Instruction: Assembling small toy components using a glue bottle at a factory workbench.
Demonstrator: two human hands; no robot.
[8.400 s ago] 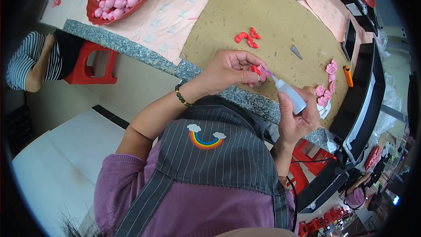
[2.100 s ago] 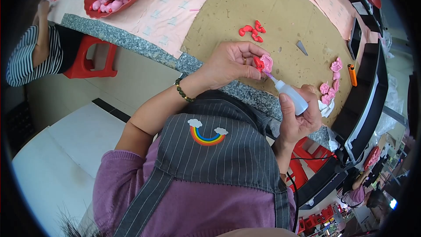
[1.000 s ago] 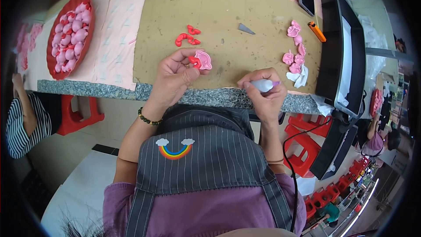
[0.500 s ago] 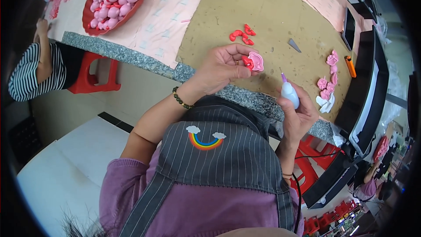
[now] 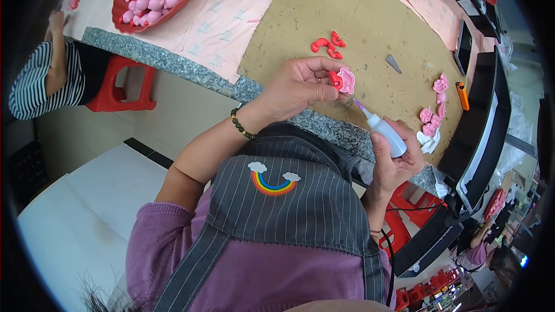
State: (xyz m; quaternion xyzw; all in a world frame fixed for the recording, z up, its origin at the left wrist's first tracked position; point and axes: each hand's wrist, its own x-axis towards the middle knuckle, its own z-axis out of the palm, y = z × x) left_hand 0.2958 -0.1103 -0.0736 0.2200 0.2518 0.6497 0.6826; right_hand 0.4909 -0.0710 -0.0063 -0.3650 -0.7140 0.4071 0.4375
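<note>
Between thumb and fingers, my left hand [image 5: 298, 88] pinches a small pink moulded piece [image 5: 347, 81] with a hollow face, with a red piece [image 5: 335, 80] against its left side. My right hand [image 5: 399, 156] is wrapped round a pale squeeze bottle [image 5: 386, 136] with a thin purple nozzle [image 5: 361, 106]. The nozzle tip points up and left, just short of the pink piece. Beyond my left hand, several curved red pieces [image 5: 328, 45] lie on the brown board [image 5: 312, 11]. At the right of the board are several pink moulded pieces [image 5: 433, 118].
A red scalloped bowl [image 5: 130, 25] of pink and red pieces stands at the far left. A grey pointed blade [image 5: 393, 64], an orange cutter [image 5: 462, 96] and a phone [image 5: 463, 48] lie to the right. A black tray [image 5: 483, 121] edges the table. A person in stripes [image 5: 46, 78] is at the left.
The bottle has tilted left and its nozzle has come closer to the pink piece. My left hand keeps its pinch. The whole view has shifted slightly.
</note>
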